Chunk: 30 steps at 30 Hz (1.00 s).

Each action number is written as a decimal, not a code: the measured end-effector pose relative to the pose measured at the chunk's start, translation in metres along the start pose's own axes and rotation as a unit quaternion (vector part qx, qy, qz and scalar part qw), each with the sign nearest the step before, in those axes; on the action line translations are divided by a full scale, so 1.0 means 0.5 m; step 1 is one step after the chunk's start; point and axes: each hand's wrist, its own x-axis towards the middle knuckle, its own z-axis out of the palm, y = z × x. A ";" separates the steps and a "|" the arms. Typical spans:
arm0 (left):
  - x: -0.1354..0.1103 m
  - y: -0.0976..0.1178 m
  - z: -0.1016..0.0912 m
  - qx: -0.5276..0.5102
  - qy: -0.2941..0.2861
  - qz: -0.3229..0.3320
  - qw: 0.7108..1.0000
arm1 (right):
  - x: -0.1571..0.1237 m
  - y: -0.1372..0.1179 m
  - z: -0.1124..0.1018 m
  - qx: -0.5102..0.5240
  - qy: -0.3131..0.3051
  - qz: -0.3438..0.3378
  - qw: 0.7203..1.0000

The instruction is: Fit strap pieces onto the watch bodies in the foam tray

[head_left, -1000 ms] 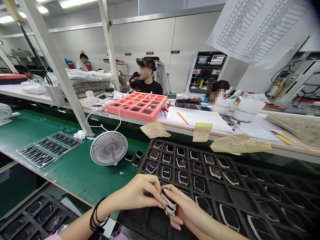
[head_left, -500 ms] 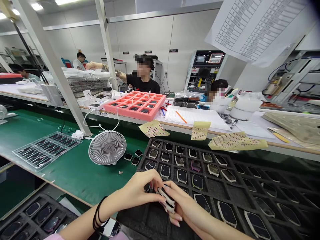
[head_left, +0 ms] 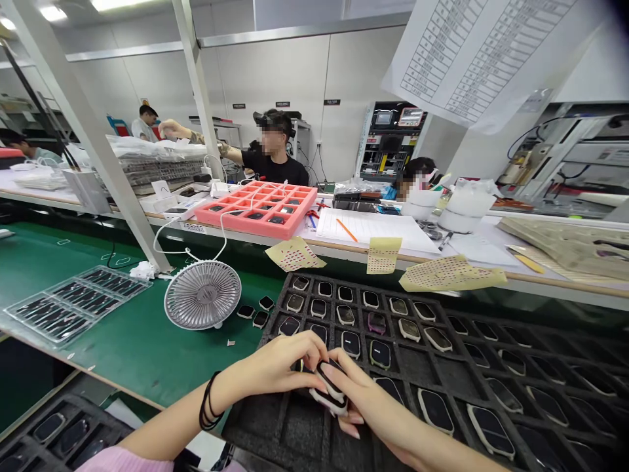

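Head view: both hands meet over the near left corner of a black foam tray [head_left: 304,432] that lies on the green bench [head_left: 122,341]. The left hand [head_left: 280,367], with black bands on its wrist, curls its fingertips narrowly around a watch body [head_left: 330,387]. The right hand [head_left: 363,400] pinches the same piece from the other side. The watch body is held just above the tray's near pockets, dark face up. A pale-rimmed piece shows right under it, but I cannot tell whether the two are joined or stacked.

Many pockets further back hold similar watch bodies, and several near ones are bare. A small fan [head_left: 202,295] stands near the tray's far left corner, with three loose watch bodies [head_left: 255,313] beside it.

The step in hand looks like fingertip work on this one piece. Any move from here calls for a steady two-sided pinch and a pocket with nothing in it.
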 end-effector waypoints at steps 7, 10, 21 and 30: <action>0.078 -0.030 0.013 0.036 0.080 -0.072 0.994 | 0.040 -0.028 -0.082 -0.128 0.117 -0.127 0.977; 0.124 -0.028 0.042 0.132 0.063 -0.104 0.984 | 0.061 -0.024 -0.124 -0.193 0.209 -0.217 0.934; 0.224 -0.054 0.125 0.204 0.056 -0.174 0.962 | 0.084 0.003 -0.189 -0.403 0.360 -0.243 0.805; 0.202 -0.084 0.120 0.100 0.189 -0.096 0.972 | 0.085 0.011 -0.185 -0.277 0.319 -0.313 0.851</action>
